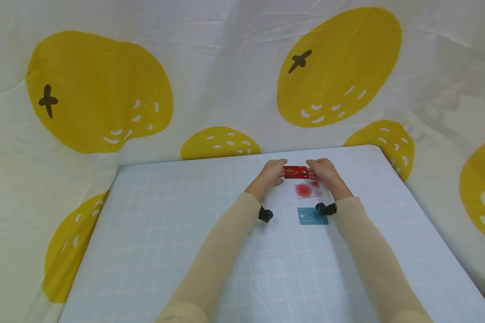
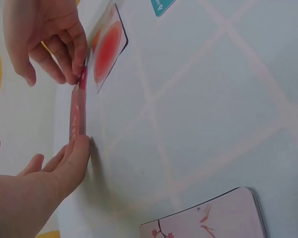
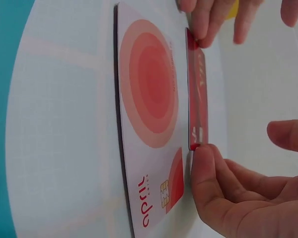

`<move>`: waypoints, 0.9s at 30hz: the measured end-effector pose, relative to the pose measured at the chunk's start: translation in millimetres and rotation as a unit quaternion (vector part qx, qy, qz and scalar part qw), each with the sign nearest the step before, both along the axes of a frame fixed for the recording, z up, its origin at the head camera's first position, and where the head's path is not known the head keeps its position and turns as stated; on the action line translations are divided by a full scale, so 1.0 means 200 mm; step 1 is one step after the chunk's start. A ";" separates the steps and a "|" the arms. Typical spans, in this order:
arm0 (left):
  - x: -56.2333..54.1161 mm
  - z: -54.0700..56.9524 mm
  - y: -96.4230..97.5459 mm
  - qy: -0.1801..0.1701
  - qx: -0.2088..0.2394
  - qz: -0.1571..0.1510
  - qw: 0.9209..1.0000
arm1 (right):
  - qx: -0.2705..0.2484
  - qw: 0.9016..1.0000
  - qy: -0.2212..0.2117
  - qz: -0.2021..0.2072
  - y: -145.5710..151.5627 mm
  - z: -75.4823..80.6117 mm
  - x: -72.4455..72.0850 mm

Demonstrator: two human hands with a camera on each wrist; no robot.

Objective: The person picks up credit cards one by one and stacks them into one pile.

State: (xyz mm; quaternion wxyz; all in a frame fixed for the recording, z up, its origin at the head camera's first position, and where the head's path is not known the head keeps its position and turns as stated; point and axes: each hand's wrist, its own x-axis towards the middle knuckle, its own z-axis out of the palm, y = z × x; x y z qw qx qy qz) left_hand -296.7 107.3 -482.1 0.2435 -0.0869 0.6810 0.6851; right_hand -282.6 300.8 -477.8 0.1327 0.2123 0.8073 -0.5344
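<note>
A red card (image 1: 296, 172) with gold VIP lettering lies near the table's far edge, between both hands. My left hand (image 1: 272, 172) touches one short end with its extended fingers, its thumb held apart. At the opposite end, the fingertips of my right hand (image 1: 323, 170) press against the edge, thumb also off the card. Closer to me is a white card (image 3: 151, 89) with red circles and a chip. Beyond that, partly covered by the right wrist's black camera in the head view, is a teal card (image 1: 307, 217).
A pale pink card (image 2: 208, 218) with a blossom branch, thick-edged like a small stack, lies by my left wrist, mostly hidden in the head view. The table (image 1: 165, 215) has a pale grid cover. A white cloth (image 1: 226, 80) with yellow fruit shapes hangs behind it.
</note>
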 end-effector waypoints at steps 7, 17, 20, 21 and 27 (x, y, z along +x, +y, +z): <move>-0.02 -0.03 -0.05 -0.041 0.049 0.012 0.998 | -0.030 1.000 -0.003 -0.010 -0.01 0.00 -0.01; -0.03 -0.03 -0.06 -0.054 0.069 0.020 0.996 | -0.079 0.997 -0.004 -0.025 0.00 0.01 -0.01; -0.03 -0.04 -0.07 -0.058 0.079 0.020 0.995 | -0.086 0.996 -0.002 -0.024 0.00 0.01 -0.01; -0.03 -0.04 -0.07 -0.058 0.080 0.021 0.995 | -0.090 0.996 -0.002 -0.025 0.00 0.01 0.00; -0.02 -0.05 -0.07 -0.059 0.073 0.021 0.995 | -0.105 0.994 -0.003 -0.025 0.00 0.01 0.01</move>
